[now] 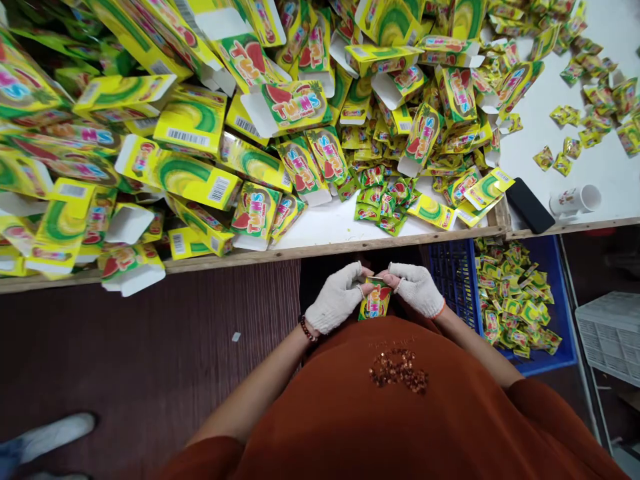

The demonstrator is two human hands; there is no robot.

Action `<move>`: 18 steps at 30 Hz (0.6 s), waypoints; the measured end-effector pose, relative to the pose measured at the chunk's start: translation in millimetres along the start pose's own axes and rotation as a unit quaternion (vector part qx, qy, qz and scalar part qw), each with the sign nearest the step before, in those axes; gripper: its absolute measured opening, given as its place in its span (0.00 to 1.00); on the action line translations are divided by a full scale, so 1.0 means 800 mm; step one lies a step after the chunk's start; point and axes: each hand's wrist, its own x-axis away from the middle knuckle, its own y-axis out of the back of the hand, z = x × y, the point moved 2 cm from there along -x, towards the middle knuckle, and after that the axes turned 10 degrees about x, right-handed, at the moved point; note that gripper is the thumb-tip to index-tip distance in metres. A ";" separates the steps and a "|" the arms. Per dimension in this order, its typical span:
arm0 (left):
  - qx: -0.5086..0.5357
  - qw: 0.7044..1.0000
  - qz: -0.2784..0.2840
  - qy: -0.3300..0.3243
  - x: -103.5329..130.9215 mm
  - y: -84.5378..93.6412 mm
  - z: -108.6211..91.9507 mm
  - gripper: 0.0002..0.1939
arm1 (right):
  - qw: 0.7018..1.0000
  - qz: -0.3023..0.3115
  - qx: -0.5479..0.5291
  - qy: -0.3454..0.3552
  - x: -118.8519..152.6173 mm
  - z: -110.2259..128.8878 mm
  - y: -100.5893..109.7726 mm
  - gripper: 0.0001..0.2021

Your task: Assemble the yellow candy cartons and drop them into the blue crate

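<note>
Just beyond my lap, a small yellow and green box (376, 301) with a watermelon picture is held between both hands, below the table's front edge. My left hand (339, 293), in a white fingerless glove, pinches the box's left side and top. My right hand (414, 287), gloved the same way, closes its fingertips on the top right corner. The box's printed side faces up toward me. Several green wrapped candies (387, 203) lie on the white table straight ahead, beside a yellow box (431, 212) lying at the edge.
Open boxes (193, 177) are heaped across the table (320, 230). On the right are a black phone (530, 205), a white mug (575, 200) and loose candies. A blue crate (564, 313) of candies stands below. Someone's shoe (57, 437) shows at lower left.
</note>
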 end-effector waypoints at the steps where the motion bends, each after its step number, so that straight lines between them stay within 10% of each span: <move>1: -0.029 0.999 0.000 -0.014 0.001 0.001 -0.002 0.13 | 1.000 0.006 0.006 0.003 0.000 0.002 0.000 0.18; 10: -0.115 0.992 -0.012 -0.055 0.005 0.008 -0.015 0.15 | 0.999 -0.004 0.043 0.010 0.000 0.010 -0.008 0.13; 18: -0.204 0.935 0.022 -0.288 0.043 0.022 0.024 0.15 | 0.963 0.091 0.172 0.186 0.023 -0.012 -0.016 0.16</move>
